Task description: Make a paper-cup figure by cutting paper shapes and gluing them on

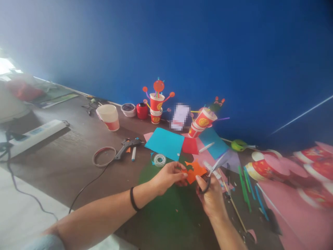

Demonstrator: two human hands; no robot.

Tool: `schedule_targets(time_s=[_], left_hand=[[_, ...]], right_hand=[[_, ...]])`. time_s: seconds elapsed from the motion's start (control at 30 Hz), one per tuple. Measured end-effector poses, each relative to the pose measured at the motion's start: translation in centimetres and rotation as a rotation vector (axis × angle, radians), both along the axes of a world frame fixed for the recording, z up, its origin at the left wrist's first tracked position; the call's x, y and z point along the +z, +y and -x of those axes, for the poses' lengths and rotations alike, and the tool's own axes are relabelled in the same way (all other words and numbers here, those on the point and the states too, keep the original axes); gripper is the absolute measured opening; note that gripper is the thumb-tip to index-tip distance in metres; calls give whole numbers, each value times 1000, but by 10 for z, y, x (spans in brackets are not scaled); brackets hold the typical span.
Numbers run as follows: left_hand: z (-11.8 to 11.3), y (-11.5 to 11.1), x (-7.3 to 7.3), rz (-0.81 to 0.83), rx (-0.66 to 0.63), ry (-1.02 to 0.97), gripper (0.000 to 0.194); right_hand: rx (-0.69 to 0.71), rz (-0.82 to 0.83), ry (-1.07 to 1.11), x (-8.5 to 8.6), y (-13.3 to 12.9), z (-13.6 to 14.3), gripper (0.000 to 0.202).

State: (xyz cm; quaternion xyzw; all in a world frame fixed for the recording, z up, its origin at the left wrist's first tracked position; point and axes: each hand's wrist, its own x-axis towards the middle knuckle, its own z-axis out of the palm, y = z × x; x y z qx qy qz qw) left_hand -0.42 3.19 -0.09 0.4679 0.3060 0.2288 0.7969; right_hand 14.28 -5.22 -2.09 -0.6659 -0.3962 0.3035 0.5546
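My left hand [170, 177], with a black band on its wrist, pinches the left edge of an orange paper piece [199, 168] that has a jagged, cut outline. Black-handled scissors [216, 165] are in my right hand [210, 193], their blades pointing up and to the right, away from the paper. The thumb of my right hand is close to the lower right corner of the paper; whether it touches is unclear. Just behind my left hand lies a white tape roll [159, 160], beside a blue paper sheet [166, 141].
Two red cup figures [157, 104] [204, 119] stand near the blue wall. A glue gun [126, 147], a tape ring [104, 156] and a white cup [108, 116] are at left. Green and blue sticks [244, 189], pink paper [299, 211] and more cups [262, 168] lie at right.
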Motion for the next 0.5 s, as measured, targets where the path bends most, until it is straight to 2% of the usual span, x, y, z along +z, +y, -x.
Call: schedule_targets(time_s=[0.07, 0.2, 0.33, 0.43, 0.5], left_hand=[[1, -2, -1, 45, -38, 38, 48], [3, -4, -3, 8, -55, 93, 40], [4, 1, 0, 82, 66, 14, 37], [1, 11, 11, 166, 164, -44, 38], [-1, 18, 20, 168, 186, -72, 38]], right_hand=[[4, 24, -37, 4, 0, 2, 28], [79, 45, -72, 15, 3, 9, 26], [137, 63, -82, 31, 8, 4, 25], [243, 38, -212, 45, 12, -3, 30], [300, 38, -302, 50, 14, -4, 31]])
